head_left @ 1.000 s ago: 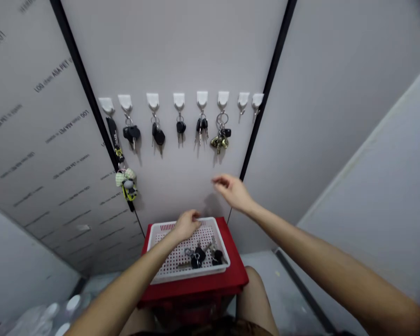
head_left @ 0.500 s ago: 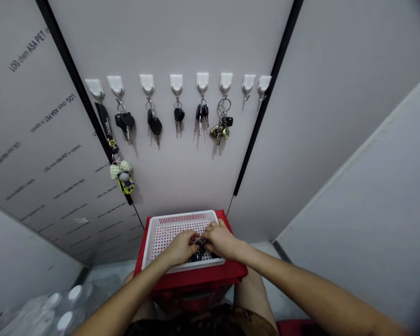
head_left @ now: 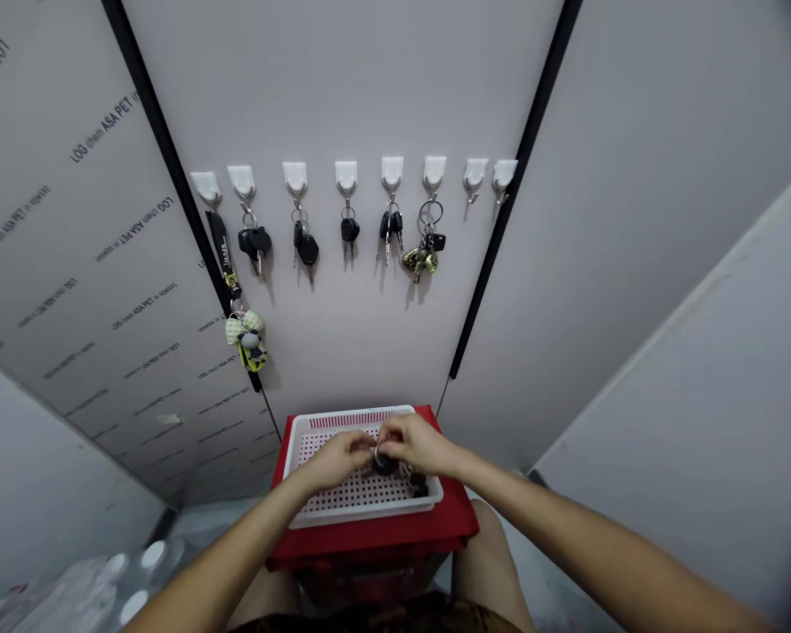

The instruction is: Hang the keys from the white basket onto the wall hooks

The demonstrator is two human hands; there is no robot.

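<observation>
Over the white perforated basket [head_left: 295, 520], my left hand [head_left: 338, 459] and my right hand [head_left: 420, 443] meet at a bunch of black-headed keys [head_left: 386, 463]. Fingers of both hands pinch around its metal ring, whose details are small and partly hidden. More dark keys [head_left: 419, 483] lie in the basket's right side, under and beside my right hand. On the wall ahead, a row of white hooks [head_left: 346, 176] carries several bunches of keys [head_left: 350, 230]. The two rightmost hooks [head_left: 475, 176] have nothing on them.
Beneath the basket is a red box [head_left: 369, 532], set between my knees. A black lanyard with a plush charm [head_left: 245, 334] hangs from the leftmost hook. Plastic bottles [head_left: 151, 556] with white caps stand at lower left. Grey panels [head_left: 633, 220] rise on both sides.
The black-headed keys have come up from the basket's contents between my fingers, and their ring now shows. My right hand is raised slightly off the basket's edge. The view has shifted a little.
</observation>
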